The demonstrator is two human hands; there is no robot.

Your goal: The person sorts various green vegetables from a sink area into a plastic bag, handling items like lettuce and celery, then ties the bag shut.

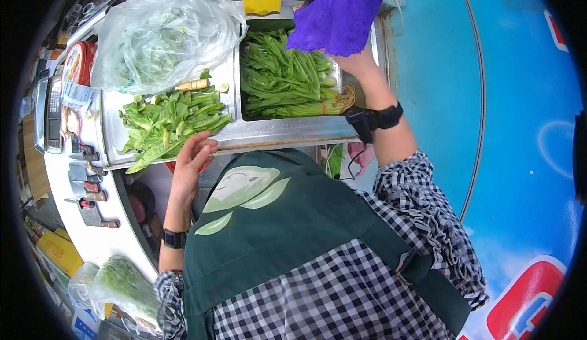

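Note:
My left hand (193,154) is at the front edge of the steel sink's drainboard (112,124), beside a heap of loose green leaves (172,117); its fingers are slightly apart with nothing in them. My right hand (355,62) reaches over the sink basin (293,126), its fingers hidden under a purple cloth (341,16). I cannot tell whether it grips the cloth. Long leafy greens (284,71) fill the basin, next to a rooted bunch (316,104) tied with a red band. A wooden-handled tool (192,84) lies above the loose leaves, near a pale green vegetable slice (224,87).
A clear plastic bag of greens (160,42) covers the back drainboard. A yellow sponge (262,3) sits behind the basin. Several knives, including a cleaver (90,215), lie on the white counter (91,248) at left, near a scale (52,115). A blue panel (431,78) bounds the right.

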